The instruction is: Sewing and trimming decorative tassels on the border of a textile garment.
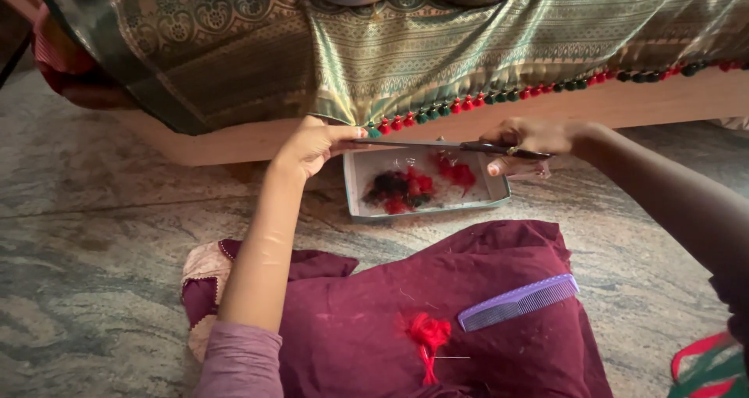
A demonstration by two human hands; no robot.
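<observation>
**Scissors at the tassel edge**

The scissors (437,144) lay level just above the middle of the frame, their blades pointing left toward the end tassel (374,131) of a green woven cloth (437,47). The right hand (527,142) was closed around the handles, fingers through the loops. The left hand (312,144) pinched the cloth's edge beside that tassel, thumb and fingers pressed together, touching the blade tips. A row of red and green tassels (546,88) ran up to the right along the hem. The cloth hung over a wooden ledge (234,142) across the top of the frame. Directly below the scissors sat a shallow tray (353,187) holding red and dark thread clippings (406,189). Lower down, maroon fabric (499,351) covered the lap, bearing a purple comb (519,300) and, left of it, a loose red tassel (427,335). Stone floor (101,250) filled the left side.
</observation>
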